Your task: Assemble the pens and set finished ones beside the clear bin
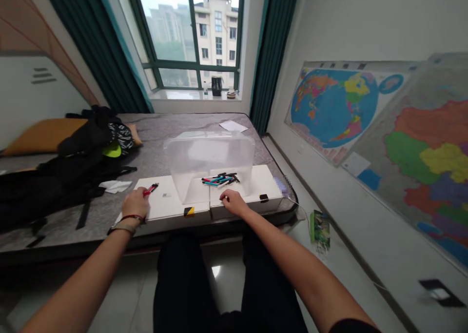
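Observation:
At the left end of the white boxes, my left hand [135, 204] is closed around the near end of a red pen [149, 190]. A dark pen tip lies close to it. My right hand [233, 203] rests low over the right white box [261, 179], fingers pinched, with a small dark bit at the fingertips that I cannot make out. Just beyond it lies a loose pile of pens [221, 179], black, blue and red. The pile shows within the outline of a clear plastic bin [208, 147], which seems tipped on its side across both boxes.
A grey mattress [153, 128] lies under the boxes. To the left are a black bag [73, 162], a yellow cushion [47, 135] and a white tissue [115, 186]. White paper [233, 126] lies behind the bin. A green packet [320, 229] stands on the floor at right.

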Tool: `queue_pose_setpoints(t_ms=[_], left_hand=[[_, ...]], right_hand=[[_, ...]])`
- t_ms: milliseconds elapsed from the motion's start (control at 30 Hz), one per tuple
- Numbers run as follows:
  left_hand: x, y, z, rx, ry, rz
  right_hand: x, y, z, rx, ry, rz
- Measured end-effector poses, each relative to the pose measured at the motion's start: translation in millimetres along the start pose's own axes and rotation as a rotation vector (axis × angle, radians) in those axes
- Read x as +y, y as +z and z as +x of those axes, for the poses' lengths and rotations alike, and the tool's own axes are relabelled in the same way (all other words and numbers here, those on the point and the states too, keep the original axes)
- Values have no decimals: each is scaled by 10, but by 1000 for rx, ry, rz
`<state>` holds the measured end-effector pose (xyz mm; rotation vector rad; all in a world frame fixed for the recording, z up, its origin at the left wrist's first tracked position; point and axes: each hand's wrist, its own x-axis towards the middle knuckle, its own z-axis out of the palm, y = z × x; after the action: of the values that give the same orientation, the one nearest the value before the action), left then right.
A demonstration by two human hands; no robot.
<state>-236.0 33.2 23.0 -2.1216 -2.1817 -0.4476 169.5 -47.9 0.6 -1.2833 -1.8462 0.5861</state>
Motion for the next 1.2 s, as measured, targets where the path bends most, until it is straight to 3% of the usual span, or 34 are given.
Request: queue_pose_setpoints(t_ms=[100, 233, 400, 467, 533, 667, 733, 767, 867, 900, 967, 1067, 1133, 1200], left_hand=[[6, 13, 95, -52, -42, -19], [49, 43, 287, -217, -158, -26], [159, 7, 417, -342, -71, 31], [204, -46, 354, -296, -53, 38], [264, -124, 195, -160, -80, 33], [577, -323, -356, 333, -114, -89], [868, -407, -640, 456, -22, -174], [1032, -439, -754, 465, 55, -214], [1439, -499, -949, 286, 368, -319], [1505, -514, -974, 269, 403, -339], [1496, -542, -998, 331, 380, -363], [1203, -565, -991, 528, 131, -335], [949, -540, -935, 497, -26, -269], [746, -460, -828, 349, -105, -193]], right_hand=[[12, 1, 195, -61, -61, -44], [26, 70, 320, -48, -13, -84], [64, 127, 255, 21, 52, -51], [87, 124, 236, 34, 65, -28], [112, 116, 243, 38, 101, -2], [170, 96, 302, 51, 162, 92], [202, 86, 330, 47, 163, 162], [215, 81, 340, 42, 168, 199], [241, 66, 360, 17, 218, 301], [245, 62, 363, 12, 238, 323], [253, 59, 368, 9, 270, 336], [269, 71, 378, 3, 297, 317], [280, 86, 387, -1, 310, 317], [287, 96, 395, -2, 324, 322]])
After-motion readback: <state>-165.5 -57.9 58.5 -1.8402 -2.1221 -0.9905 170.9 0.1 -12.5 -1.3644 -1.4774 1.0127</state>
